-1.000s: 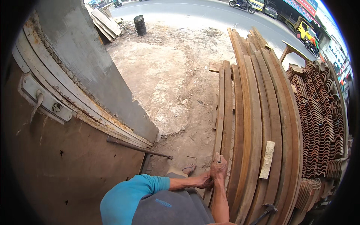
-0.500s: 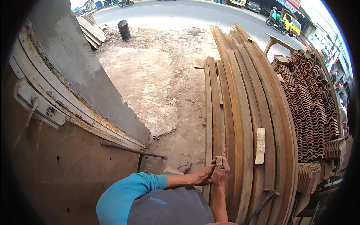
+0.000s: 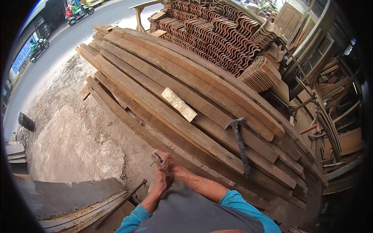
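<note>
My two hands are together in front of my body, just off the near edge of a stack of long brown planks. My right hand [image 3: 164,160] is closed, with a small, thin, dark piece [image 3: 157,158] showing at its fingers; its kind is too small to tell. Directly beneath it, my left hand [image 3: 161,180] is curled against the right one, and its fingers are mostly hidden. A claw hammer [image 3: 240,146] with a dark handle lies across the planks [image 3: 155,99] to the right. A short pale wood block [image 3: 178,104] rests on the stack.
Wavy clay roof tiles [image 3: 210,37] are piled behind the planks. Scrap wood and frames [image 3: 334,116] crowd the right side. A metal bar [image 3: 120,204] and a grey panel [image 3: 74,198] stand at lower left. A black bucket [image 3: 27,121] and a road with motorbikes lie beyond.
The view has swung to the right, bringing the whole hammer and more scrap wood into sight. My hands stay together, now with the right one above the left. The hammer stays on the planks.
</note>
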`<move>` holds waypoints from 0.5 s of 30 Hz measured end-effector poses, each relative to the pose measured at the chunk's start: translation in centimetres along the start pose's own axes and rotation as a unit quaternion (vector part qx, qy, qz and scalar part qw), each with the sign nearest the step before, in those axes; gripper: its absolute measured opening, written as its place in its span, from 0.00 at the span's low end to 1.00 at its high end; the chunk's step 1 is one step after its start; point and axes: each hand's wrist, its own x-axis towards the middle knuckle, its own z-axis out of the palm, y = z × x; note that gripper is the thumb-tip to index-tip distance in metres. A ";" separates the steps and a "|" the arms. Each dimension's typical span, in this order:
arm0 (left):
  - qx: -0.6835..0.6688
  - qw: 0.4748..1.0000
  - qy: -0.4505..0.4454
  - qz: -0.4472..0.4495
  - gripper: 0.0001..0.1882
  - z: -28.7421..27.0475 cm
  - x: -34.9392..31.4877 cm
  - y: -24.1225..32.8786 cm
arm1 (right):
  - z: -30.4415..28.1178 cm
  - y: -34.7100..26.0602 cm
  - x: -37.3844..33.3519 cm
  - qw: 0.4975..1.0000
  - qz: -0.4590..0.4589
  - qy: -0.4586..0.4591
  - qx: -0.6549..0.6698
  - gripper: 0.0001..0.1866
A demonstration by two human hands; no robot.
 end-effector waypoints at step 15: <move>-0.005 0.882 -0.093 -0.462 0.39 -10.2 -2.1 -3.3 | -0.5 -2.4 8.2 0.954 0.212 -0.016 0.212 0.22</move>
